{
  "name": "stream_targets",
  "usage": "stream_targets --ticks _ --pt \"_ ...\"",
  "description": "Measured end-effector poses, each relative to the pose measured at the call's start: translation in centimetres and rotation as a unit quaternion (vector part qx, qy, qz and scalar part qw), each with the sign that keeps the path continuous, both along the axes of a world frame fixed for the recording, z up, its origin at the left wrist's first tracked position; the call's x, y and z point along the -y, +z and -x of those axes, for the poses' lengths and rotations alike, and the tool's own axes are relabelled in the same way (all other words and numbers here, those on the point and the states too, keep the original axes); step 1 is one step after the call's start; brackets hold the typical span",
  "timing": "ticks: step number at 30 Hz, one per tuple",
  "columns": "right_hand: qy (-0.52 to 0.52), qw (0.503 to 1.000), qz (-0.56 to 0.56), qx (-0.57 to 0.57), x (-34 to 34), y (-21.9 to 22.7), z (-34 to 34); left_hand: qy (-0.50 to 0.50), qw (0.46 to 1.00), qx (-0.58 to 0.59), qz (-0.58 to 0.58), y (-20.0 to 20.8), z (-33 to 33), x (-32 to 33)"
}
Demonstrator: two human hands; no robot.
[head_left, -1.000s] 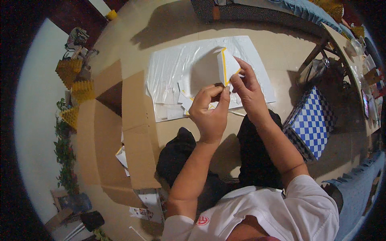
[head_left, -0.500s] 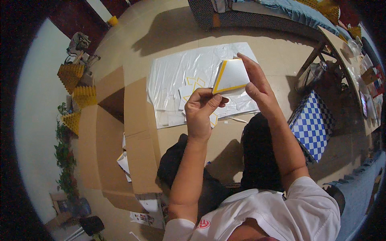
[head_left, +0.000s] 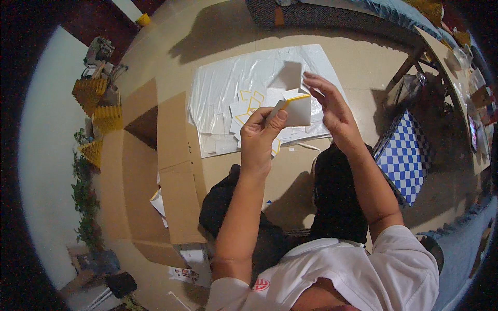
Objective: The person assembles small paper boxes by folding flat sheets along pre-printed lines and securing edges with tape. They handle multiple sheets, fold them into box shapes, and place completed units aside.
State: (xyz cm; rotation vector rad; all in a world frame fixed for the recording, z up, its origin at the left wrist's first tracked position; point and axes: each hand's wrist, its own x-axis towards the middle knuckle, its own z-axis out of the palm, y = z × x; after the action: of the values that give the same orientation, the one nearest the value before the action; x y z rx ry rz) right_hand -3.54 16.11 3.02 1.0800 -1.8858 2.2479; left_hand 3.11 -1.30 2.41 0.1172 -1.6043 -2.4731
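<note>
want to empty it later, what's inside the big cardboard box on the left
Inside the cardboard box, a white piece with a yellow edge and other white bits show; its right-hand flap hides whatever lies beneath.

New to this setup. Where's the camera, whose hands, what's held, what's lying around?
No robot here: these are a person's bare hands, seen from the left of two head-worn fisheye cameras looking down. The wide lens bends straight edges near the rim.

The left hand pinches a folded white piece with a yellow edge. The right hand is open beside it; contact is hard to judge.

On the floor lies a white plastic-covered sheet carrying yellow-edged flat pieces. Left of it is an open cardboard box; to the right, a blue-and-white checkered object.
</note>
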Motion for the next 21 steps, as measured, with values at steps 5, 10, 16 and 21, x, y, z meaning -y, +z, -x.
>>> stream_targets --ticks 5,10,16,21 --pt "0.017 0.964 0.107 0.241 0.7 -0.6 0.2 0.004 0.98 -0.066 0.188 0.0 -0.1 -0.5" --pt "0.05 0.939 0.121 0.318 0.1 -0.6 0.3 -0.036 0.963 -0.069 0.259 -0.1 -0.4 -1.4" --pt "0.082 0.925 0.1 0.357 0.1 -0.9 0.0 -0.029 0.975 0.016 0.219 0.2 -0.2 -1.9" --pt "0.099 0.907 0.163 0.376 0.7 -0.7 -0.3 0.119 0.888 -0.106 0.432 -0.7 0.8 -1.6"
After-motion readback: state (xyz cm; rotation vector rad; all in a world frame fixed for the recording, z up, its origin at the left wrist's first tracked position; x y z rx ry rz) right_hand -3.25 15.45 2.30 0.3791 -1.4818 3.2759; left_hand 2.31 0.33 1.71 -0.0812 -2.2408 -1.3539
